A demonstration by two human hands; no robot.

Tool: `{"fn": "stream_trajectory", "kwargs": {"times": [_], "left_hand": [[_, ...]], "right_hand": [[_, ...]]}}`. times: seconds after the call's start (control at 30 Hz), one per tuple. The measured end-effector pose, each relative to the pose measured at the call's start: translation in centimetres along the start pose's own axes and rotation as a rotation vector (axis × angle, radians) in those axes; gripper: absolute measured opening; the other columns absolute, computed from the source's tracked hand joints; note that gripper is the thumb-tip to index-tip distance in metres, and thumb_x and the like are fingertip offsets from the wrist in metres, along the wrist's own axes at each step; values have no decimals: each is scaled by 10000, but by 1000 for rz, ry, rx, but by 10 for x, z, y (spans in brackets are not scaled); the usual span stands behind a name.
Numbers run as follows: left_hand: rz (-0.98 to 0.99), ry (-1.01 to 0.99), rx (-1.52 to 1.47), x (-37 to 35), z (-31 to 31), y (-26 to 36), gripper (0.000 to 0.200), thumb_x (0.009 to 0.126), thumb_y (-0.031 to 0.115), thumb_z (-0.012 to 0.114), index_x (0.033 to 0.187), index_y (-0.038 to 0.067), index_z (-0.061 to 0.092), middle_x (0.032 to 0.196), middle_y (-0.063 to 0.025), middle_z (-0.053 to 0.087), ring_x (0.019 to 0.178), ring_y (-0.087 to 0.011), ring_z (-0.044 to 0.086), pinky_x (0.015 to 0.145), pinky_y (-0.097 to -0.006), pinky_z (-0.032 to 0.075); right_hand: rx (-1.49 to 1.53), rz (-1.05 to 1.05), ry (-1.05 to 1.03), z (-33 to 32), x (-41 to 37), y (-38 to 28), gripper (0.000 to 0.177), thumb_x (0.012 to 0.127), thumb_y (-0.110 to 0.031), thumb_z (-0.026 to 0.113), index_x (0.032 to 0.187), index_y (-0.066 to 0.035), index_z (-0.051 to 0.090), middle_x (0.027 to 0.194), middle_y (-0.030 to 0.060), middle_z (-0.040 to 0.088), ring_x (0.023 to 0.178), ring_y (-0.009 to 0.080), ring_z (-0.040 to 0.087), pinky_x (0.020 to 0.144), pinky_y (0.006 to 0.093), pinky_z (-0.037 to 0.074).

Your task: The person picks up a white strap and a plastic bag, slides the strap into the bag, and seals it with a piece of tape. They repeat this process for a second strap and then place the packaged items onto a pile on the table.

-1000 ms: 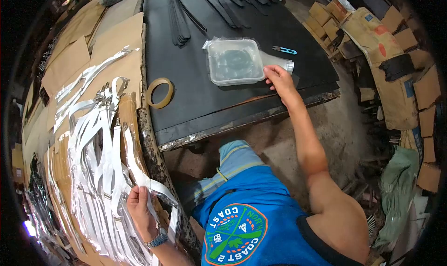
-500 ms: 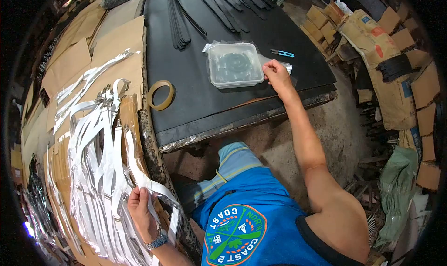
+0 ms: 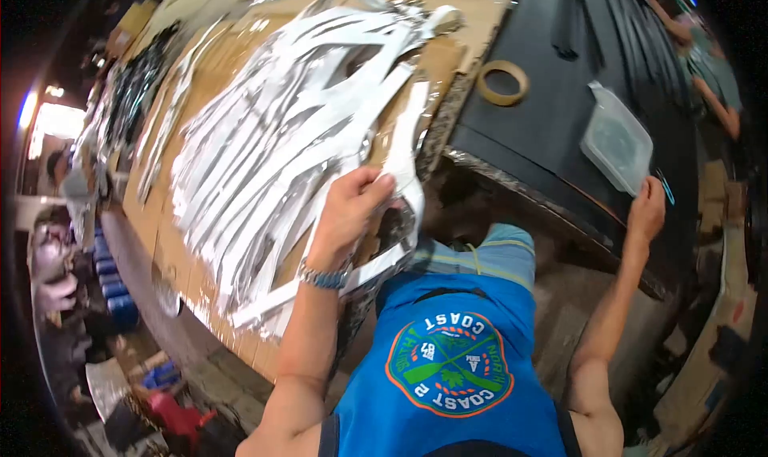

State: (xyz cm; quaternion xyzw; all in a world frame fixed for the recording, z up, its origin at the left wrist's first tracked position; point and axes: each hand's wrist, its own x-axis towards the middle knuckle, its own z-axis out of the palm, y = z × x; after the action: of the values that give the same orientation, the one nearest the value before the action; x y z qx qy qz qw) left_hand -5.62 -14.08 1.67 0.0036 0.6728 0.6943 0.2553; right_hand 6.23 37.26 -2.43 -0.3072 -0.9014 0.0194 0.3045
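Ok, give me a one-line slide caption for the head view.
Left hand grips white strips on cardboard; right hand rests beside the clear plastic container.

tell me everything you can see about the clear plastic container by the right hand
The clear plastic container is a shallow rectangular tub with rounded corners. It is translucent and looks closed with a lid, and something dark shows dimly inside. It lies flat on the black mat, to the right of the tape roll in the picture and apart from it. The right hand is at its near corner; the picture does not show whether the fingers touch it.
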Motion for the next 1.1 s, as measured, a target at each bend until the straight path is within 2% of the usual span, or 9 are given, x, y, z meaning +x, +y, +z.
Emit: {"fn": "stream_trajectory", "kwargs": {"times": [0.1,0.27,0.37,0.47,0.57,0.67,0.87,0.93,1.1], "left_hand": [[-15,0,-82,-1,2,-1,259,948,195,629,1031,-50,609,863,-56,665,768,-98,632,726,-234,509],[4,16,-60,1,4,-2,227,954,213,624,969,-14,627,823,-49,671,736,-90,610,708,-229,485],[-6,27,-48,2,4,-2,227,952,210,629,972,-15,626,823,-48,671,732,-90,612,706,-228,488],[-9,35,-54,2,5,-2,225,950,207,632,978,-16,626,822,-47,671,727,-86,612,701,-226,489],[-1,57,-92,0,7,-4,224,950,203,632,982,-18,625,821,-48,670,725,-83,610,693,-224,490],[27,76,-46,0,10,-7,235,944,196,634,995,-34,633,807,-50,675,711,-82,612,681,-222,485],[21,50,47,0,11,0,240,938,188,633,1003,-43,641,798,-53,682,707,-82,620,673,-223,484],[9,41,52,1,11,1,242,938,189,630,1005,-44,640,796,-56,682,713,-86,626,677,-227,490],[15,14,121,1,7,4,260,931,202,635,977,-53,648,802,-56,675,719,-92,625,683,-230,492]], "right_hand": [[38,-11,-49,-13,-1,-10,203,955,-210,538,1092,-101,643,1043,129,675,936,337,645,782,415,495],[174,116,-167,-21,-3,-8,227,979,-230,529,1098,-72,642,1044,100,691,932,266,663,778,395,498],[586,101,-147,5,-4,30,253,985,-242,542,1098,-37,637,1046,76,684,944,211,653,779,358,505],[665,157,-107,-4,-9,33,246,982,-227,559,1092,-20,634,1053,67,667,935,174,631,787,308,505],[644,318,-48,-53,-22,-29,200,976,-189,568,1086,-41,645,1038,61,654,919,151,614,790,277,494],[950,296,-241,-75,-51,-102,140,957,-134,585,1054,-59,653,996,39,642,894,125,596,785,268,485],[1245,-165,-836,-60,-84,-231,45,884,-45,622,916,-15,632,889,53,613,814,130,576,730,248,460],[1191,-399,-898,-55,-81,-264,61,866,-53,620,907,-8,622,865,93,595,798,191,588,720,291,462],[1134,-508,-996,-43,-76,-303,91,855,-88,620,899,-9,620,860,116,584,815,270,592,741,341,468]]}}
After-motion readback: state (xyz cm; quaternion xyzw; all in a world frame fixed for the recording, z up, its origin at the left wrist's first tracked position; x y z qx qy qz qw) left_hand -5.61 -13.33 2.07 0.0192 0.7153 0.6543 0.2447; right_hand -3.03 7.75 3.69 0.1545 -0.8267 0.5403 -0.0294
